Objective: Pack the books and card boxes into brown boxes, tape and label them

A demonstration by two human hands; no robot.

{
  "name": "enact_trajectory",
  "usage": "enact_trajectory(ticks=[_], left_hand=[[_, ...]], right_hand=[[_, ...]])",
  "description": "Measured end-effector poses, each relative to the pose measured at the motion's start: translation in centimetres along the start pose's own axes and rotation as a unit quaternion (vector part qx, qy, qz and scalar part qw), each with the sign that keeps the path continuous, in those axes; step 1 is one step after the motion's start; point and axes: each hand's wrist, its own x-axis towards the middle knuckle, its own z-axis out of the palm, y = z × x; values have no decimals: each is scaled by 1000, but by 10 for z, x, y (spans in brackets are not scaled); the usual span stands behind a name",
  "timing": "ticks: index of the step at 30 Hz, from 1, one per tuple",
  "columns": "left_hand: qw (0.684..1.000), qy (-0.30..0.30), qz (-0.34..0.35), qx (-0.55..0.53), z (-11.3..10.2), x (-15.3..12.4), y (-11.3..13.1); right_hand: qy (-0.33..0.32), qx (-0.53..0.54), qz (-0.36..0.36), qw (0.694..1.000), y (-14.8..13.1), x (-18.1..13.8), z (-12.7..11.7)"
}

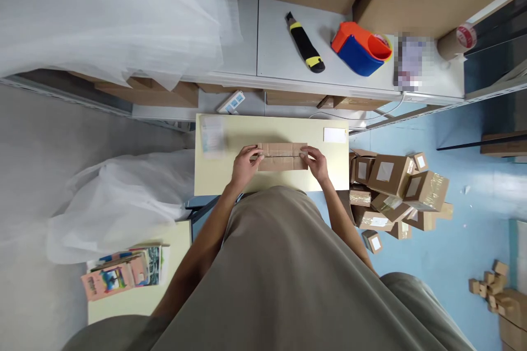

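Observation:
A narrow brown cardboard box (282, 163) lies on the pale yellow table (228, 178) in front of me. A dark seam runs lengthwise along its top, between two flaps. My left hand (245, 166) grips the box's left end, thumb and fingers closed near the seam. At the opposite end, my right hand (317, 164) pinches the flaps in the same way. How the box looks underneath is hidden. To its upper left lies a blurred sheet (213, 137), and a white card (335, 135) is at the upper right.
On the shelf (275, 38) behind the table lie a utility knife (305, 44) and an orange-and-blue tape dispenser (361, 48). White plastic wrap (123, 192) bulges at the left. Books (123, 274) sit at lower left. Taped boxes (387, 173) are piled on the right.

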Motion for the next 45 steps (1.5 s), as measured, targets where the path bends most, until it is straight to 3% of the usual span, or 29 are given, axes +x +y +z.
enact_trajectory(ticks=[12, 21, 27, 31, 35, 38, 42, 45], left_hand=[[999, 35, 4, -9, -4, 11, 2], [998, 47, -29, -32, 0, 3, 11], [998, 53, -26, 4, -6, 7, 23], [995, 82, 50, 35, -16, 30, 65], [985, 67, 157, 7, -17, 78, 144], [965, 84, 250, -14, -11, 114, 208], [940, 80, 330, -22, 2, 138, 268], [932, 76, 353, -33, 10, 136, 285]], right_hand=[[9, 19, -2, 1000, -2, -2, 9], [31, 42, 32, 998, -10, -4, 11], [7, -41, -12, 999, -31, -4, -2], [36, -127, -133, 982, -86, 17, -39], [110, -246, -257, 928, -166, 65, -87], [138, -342, -302, 879, -213, 113, -111], [135, -433, -277, 847, -232, 176, -115], [134, -451, -238, 850, -222, 204, -108]])
